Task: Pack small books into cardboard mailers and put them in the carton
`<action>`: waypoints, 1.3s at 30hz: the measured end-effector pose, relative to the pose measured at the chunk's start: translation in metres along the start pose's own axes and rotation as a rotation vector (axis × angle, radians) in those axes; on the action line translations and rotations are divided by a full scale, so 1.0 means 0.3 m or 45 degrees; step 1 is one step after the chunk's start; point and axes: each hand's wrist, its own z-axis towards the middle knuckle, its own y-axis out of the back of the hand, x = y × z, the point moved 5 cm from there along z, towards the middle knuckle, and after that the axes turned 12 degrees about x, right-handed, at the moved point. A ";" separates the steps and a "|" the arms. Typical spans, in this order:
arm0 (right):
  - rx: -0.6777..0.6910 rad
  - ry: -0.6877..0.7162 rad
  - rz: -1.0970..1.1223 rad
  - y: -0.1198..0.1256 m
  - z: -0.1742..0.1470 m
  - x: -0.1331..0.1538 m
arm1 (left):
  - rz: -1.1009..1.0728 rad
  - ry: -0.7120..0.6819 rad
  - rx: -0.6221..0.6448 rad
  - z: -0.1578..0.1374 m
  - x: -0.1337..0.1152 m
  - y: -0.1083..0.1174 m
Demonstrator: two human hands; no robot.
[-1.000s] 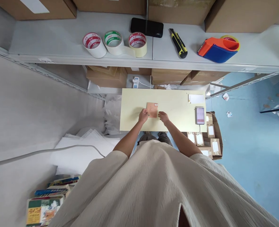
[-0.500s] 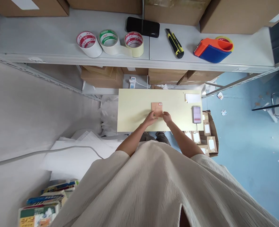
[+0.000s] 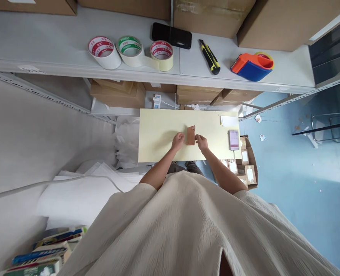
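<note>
A thin brown booklet (image 3: 191, 135) is tilted up over the pale yellow table (image 3: 155, 126), so its face looks narrow. My right hand (image 3: 201, 142) pinches its right edge between thumb and fingers. Just left of the booklet is my left hand (image 3: 178, 141), a small gap away from it. Its fingers are loosely bent and hold nothing.
A phone-like device (image 3: 233, 139) and white papers (image 3: 228, 121) lie on the table's right side. Above, the shelf bears tape rolls (image 3: 129, 48), a black phone (image 3: 171, 35), a utility knife (image 3: 209, 56) and a tape dispenser (image 3: 252, 67). Boxed parcels (image 3: 249, 174) stand lower right.
My left hand has let go of the booklet and moved a little left. The booklet has turned from lying face up to tilted, still in my right hand. The view has shifted slightly.
</note>
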 end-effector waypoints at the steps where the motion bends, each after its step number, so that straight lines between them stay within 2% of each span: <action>1: 0.002 0.004 0.028 -0.012 0.002 0.011 | -0.018 0.030 -0.101 -0.007 0.000 0.044; 4: 0.007 -0.013 0.032 -0.044 0.006 0.034 | -0.021 0.079 -0.283 -0.034 0.003 0.160; 7: 0.045 -0.051 0.017 -0.074 0.013 0.039 | 0.026 0.117 -0.351 -0.063 0.014 0.229; 13: 0.136 -0.025 -0.158 -0.130 0.017 0.052 | 0.106 0.141 -0.327 -0.103 0.041 0.252; 16: 0.220 0.068 -0.477 -0.171 -0.006 0.065 | 0.212 0.072 -0.238 -0.122 0.051 0.232; 21: 0.510 0.341 -1.220 -0.275 -0.076 0.052 | 0.662 -0.076 0.112 -0.184 0.092 0.157; 23: 0.588 0.359 -1.368 -0.297 -0.083 0.037 | 0.814 -0.124 0.202 -0.214 0.113 0.139; 26: 0.642 0.341 -1.471 -0.315 -0.058 0.042 | 0.900 -0.105 0.251 -0.238 0.141 0.148; 31: 0.701 0.328 -1.547 -0.379 0.008 0.113 | 0.955 -0.011 0.205 -0.231 0.157 0.226; 39: 0.753 0.310 -1.764 -0.586 0.072 0.273 | 1.252 0.187 0.078 -0.180 0.147 0.429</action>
